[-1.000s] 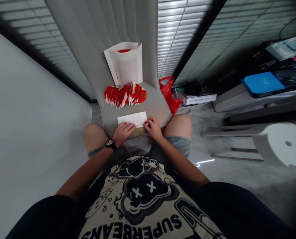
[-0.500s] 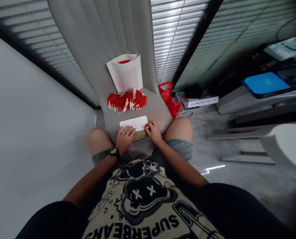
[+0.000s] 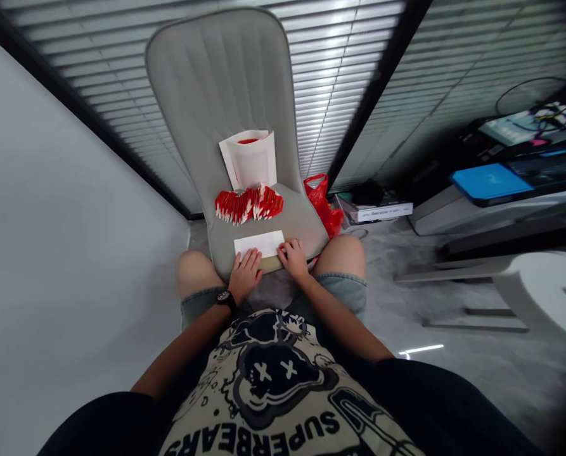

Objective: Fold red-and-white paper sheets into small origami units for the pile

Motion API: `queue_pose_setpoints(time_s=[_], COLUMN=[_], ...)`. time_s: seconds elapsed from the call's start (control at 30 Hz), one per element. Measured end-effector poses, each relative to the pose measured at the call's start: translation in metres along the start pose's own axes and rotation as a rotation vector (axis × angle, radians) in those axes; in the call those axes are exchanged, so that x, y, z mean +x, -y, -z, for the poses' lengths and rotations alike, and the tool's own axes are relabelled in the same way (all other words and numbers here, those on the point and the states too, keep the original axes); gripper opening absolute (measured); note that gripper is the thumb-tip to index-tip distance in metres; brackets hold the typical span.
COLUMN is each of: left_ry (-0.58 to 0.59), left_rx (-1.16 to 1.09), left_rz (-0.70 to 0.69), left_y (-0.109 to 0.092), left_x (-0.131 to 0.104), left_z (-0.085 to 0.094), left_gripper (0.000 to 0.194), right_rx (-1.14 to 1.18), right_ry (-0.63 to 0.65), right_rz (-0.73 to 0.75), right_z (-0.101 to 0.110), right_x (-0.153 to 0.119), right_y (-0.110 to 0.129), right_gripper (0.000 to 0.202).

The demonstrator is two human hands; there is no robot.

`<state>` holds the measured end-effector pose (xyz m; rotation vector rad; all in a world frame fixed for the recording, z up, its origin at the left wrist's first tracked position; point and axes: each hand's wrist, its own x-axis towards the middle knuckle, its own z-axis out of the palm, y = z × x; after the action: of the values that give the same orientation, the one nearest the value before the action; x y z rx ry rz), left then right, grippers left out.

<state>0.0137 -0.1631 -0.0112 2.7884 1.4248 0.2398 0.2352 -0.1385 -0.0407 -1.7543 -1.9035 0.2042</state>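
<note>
A white folded strip of paper (image 3: 260,242) lies across the front of the grey chair seat (image 3: 306,218), above a yellowish band at the seat edge. My left hand (image 3: 245,273) rests on the paper's lower left part, palm down, fingers stretched out. At the right end my right hand (image 3: 293,258) has bent fingers closed on the paper's edge; a small reddish spot shows by the fingertips. Behind the paper stands a fanned row of red and white folded paper pieces (image 3: 249,204). An open white paper bag (image 3: 254,166), red inside, leans on the backrest.
A red plastic bag (image 3: 321,206) and a white box (image 3: 378,210) are on the floor right of the chair. Farther right are a white stool (image 3: 549,288) and a desk with a blue flat case (image 3: 492,182). A white wall (image 3: 73,221) runs along the left.
My view has tilted, so the chair and everything on it sit lower and the backrest's top shows. Both hands stay at the paper with little visible movement.
</note>
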Motion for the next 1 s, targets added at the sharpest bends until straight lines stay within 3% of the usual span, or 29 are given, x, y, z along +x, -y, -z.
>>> queue_pose_setpoints(time_s=[0.63, 0.83, 1.0], left_ry=[-0.044, -0.061, -0.076], left_rx=[-0.069, -0.092, -0.127], left_rz=[0.036, 0.046, 0.038], left_y=[0.006, 0.004, 0.005], left_x=[-0.006, -0.004, 0.000], left_z=[0.002, 0.005, 0.001], left_gripper=[0.056, 0.053, 0.051], right_rx=[-0.005, -0.174, -0.210], right_ry=[0.008, -0.019, 0.129], right_rz=[0.025, 0.072, 0.206], right_z=[-0.002, 0.007, 0.012], right_x=[-0.003, -0.013, -0.030], right_y=[-0.008, 0.012, 0.031], right_gripper=[0.029, 0.039, 0.052])
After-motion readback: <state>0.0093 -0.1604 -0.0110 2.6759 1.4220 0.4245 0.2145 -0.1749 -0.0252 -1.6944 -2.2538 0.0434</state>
